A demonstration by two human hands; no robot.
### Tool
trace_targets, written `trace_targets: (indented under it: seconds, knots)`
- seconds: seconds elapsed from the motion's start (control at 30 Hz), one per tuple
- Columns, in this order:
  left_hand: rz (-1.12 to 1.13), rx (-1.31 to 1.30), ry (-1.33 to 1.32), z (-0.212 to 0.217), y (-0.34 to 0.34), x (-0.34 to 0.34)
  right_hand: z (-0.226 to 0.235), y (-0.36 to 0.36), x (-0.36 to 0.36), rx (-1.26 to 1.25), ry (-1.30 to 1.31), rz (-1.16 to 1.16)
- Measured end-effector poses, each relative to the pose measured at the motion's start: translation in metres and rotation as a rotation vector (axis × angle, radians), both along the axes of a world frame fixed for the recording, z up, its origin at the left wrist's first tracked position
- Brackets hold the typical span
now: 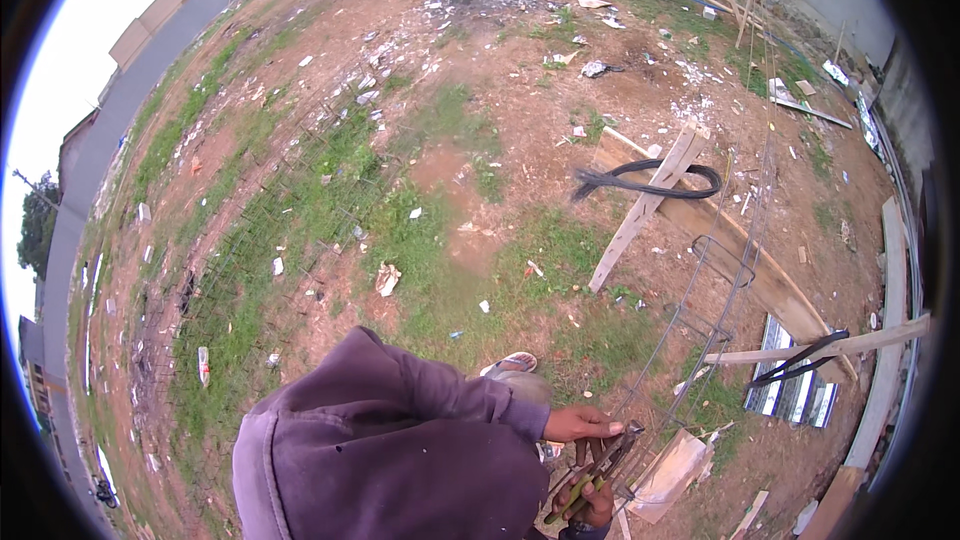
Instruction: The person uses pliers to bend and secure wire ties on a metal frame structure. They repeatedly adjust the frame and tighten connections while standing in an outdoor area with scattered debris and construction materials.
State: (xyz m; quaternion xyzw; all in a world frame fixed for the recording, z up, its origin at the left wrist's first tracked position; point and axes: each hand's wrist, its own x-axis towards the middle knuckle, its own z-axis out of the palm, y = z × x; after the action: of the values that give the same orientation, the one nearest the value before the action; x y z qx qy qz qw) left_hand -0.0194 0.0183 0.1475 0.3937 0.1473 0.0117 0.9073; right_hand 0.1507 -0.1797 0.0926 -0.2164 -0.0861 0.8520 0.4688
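One big stretch of patchy dirt and grass [440,180] fills most of the view, so calling positions from the middle: the wooden trestle [770,260] sits at about 3 o'clock, and the thin steel bar cage [719,330] runs from around 3 down to 5, its near end right beside the hands. I'd make sure that cage is sitting steady before putting any force on it. Two dark wire bundles hang on the trestle, one [610,178] between 2 and 3, the other [795,368] just short of 4, so handy enough if more is needed. There's also a loose wood offcut [670,480] between 4 and 5; I'd nudge it away if it crowds the elbow. Both hands are at 5: the right hand [592,502] has its fingers wrapped round the green handles of the pliers [612,454], while the left hand [578,425] reaches over to the tool's head, thumb and finger right up by it. Can't tell whether they're pinching anything, wire's too fine to make out. My tip: grip well back on the handles for leverage, squeeze evenly, and keep those left fingertips clear of the bite.
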Motion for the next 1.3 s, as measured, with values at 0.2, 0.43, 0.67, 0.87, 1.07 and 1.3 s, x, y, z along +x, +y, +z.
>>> trace_targets:
  seconds: [0.2, 0.43, 0.67, 0.87, 1.07, 1.3]
  knots:
    - [0.059, 0.259, -0.218, -0.022, -0.023, -0.023, 0.047, -0.021, -0.051, -0.176, -0.409, -0.185]
    - [0.474, 1.016, -0.144, -0.011, -0.008, -0.096, 0.079, -0.013, -0.141, -0.039, -0.792, -0.211]
    - [0.512, 1.732, -0.197, 0.020, 0.014, -0.220, 0.058, -0.023, -0.237, 0.172, -0.623, -0.200]
    - [-0.369, 1.627, 0.101, 0.041, -0.022, -0.274, 0.038, -0.056, -0.296, -0.064, -0.922, -0.349]
    - [0.248, 1.244, 0.255, 0.044, -0.019, -0.309, 0.020, -0.141, -0.294, 0.283, -1.287, -0.742]
    - [0.263, 1.374, 0.141, 0.031, -0.115, -0.264, 0.114, -0.244, -0.272, -0.441, -1.557, -0.938]
